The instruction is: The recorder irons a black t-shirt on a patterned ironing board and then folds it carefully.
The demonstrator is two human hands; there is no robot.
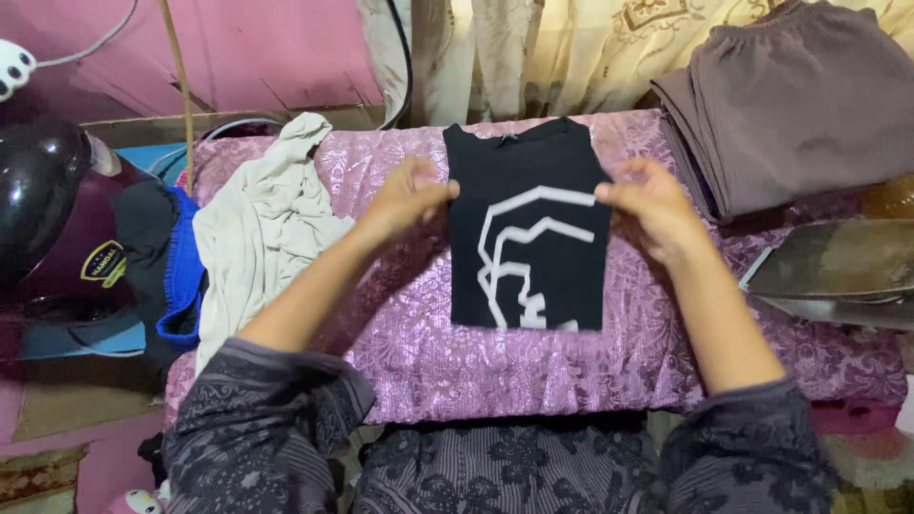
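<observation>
A folded black shirt (529,228) with a white line design lies flat at the middle of a table (647,352) draped in a pink-purple patterned cloth. The left hand (405,198) pinches the shirt's left edge, fingers closed on the fabric; the right hand (647,205) grips the right edge the same way. A crumpled cream garment (267,228) lies on the table's left end, beside a dark cloth with blue trim (171,257) and a glossy dark helmet (43,205). A stack of folded brown clothes (790,100) sits at the far right, a flat metal tray (838,266) below it. Pale curtains (533,52) hang behind.
</observation>
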